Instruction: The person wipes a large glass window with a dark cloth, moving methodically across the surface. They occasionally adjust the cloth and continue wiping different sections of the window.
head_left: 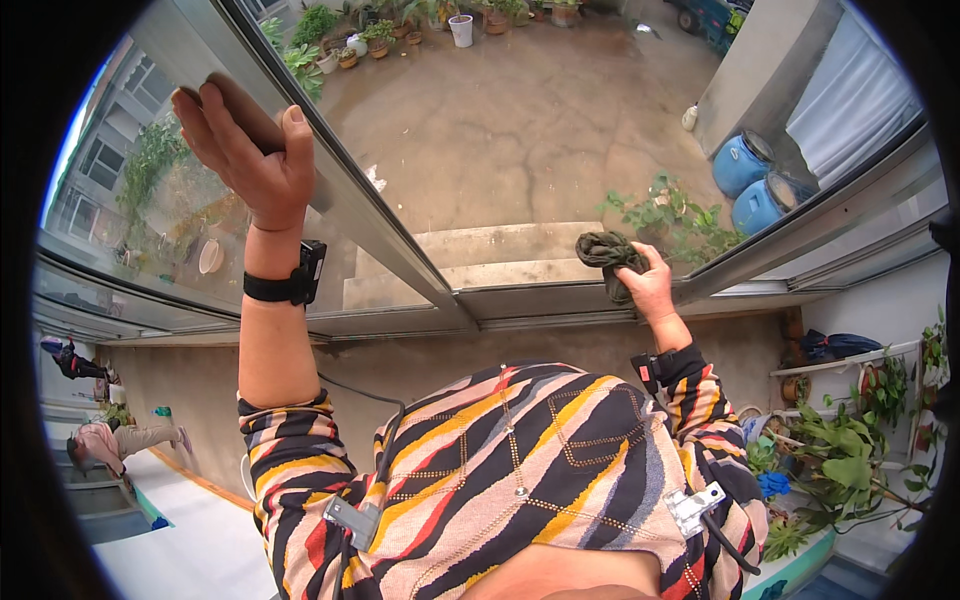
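Observation:
My left hand [255,161] is raised at the upper left with its fingers spread. It lies against the metal frame [330,161] and glass pane [176,217] of a door or window; a dark shape beside the fingers looks like their reflection. Exact contact is hard to tell. In my right hand [651,285] is a bunched dark green cloth [611,255], held in front of the opening above the sill [547,306].
Concrete steps [517,244] lead to a wet yard [487,142] with potted plants [379,34]. Two blue barrels [741,161] stand at right. Indoors are a plant rack [847,367], houseplants [840,450], and two other people at left, one in pink [101,450]. A cable [367,391] hangs beside me.

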### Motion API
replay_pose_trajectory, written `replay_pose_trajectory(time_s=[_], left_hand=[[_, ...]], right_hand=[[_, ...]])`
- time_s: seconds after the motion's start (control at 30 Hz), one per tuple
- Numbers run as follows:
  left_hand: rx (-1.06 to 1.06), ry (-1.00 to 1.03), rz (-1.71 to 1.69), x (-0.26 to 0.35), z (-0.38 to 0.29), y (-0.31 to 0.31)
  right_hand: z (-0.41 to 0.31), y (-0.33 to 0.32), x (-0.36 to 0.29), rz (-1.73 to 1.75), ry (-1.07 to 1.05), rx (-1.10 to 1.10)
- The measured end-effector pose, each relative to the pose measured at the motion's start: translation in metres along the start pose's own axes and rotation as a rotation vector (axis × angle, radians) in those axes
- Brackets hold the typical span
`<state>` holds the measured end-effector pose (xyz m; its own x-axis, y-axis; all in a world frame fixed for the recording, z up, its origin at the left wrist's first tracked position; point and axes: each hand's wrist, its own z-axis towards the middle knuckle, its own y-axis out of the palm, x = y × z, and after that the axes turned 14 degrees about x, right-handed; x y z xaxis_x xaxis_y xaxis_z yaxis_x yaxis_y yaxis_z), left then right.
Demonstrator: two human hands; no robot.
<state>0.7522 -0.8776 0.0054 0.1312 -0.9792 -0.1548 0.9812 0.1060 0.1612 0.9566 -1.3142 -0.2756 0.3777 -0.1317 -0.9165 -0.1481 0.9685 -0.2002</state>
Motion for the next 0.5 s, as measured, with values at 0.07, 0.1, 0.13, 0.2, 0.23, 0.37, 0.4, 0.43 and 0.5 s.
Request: replay_pose_trajectory(time_s=[0.07,0.1,0.13,0.2,0.23,0.37,0.4,0.43,0.5], left_hand=[[0.006,-0.002,-0.019,-0.001,-0.001,0.0],[0.008,-0.003,-0.01,-0.001,-0.001,0.0],[0.008,-0.005,-0.024,-0.001,-0.002,-0.001],[0.009,-0.019,-0.024,-0.002,-0.002,-0.001],[0.003,-0.01,-0.027,-0.002,-0.002,-0.001],[-0.057,0.0,0.018,0.0,0.0,-0.002],[-0.071,0.019,0.03,0.0,0.002,-0.003],[-0.085,0.007,0.035,0.0,0.002,-0.003],[-0.092,-0.013,0.052,0.001,0.003,-0.005]], right_hand=[[0.042,-0.043,-0.068,0.152,-0.103,0.101],[0.063,-0.07,-0.106,0.159,-0.272,0.155],[0.086,-0.094,-0.143,-0.002,-0.518,0.294],[0.131,-0.132,-0.203,-0.133,-0.857,0.596],[0.157,-0.153,-0.228,-0.333,-1.065,0.699],[0.242,-0.215,-0.265,-1.362,-1.578,0.85],[0.257,-0.224,-0.256,-1.395,-1.601,0.88],[0.273,-0.233,-0.247,-1.332,-1.599,0.932],[0.298,-0.258,-0.225,-1.104,-1.464,0.985]])
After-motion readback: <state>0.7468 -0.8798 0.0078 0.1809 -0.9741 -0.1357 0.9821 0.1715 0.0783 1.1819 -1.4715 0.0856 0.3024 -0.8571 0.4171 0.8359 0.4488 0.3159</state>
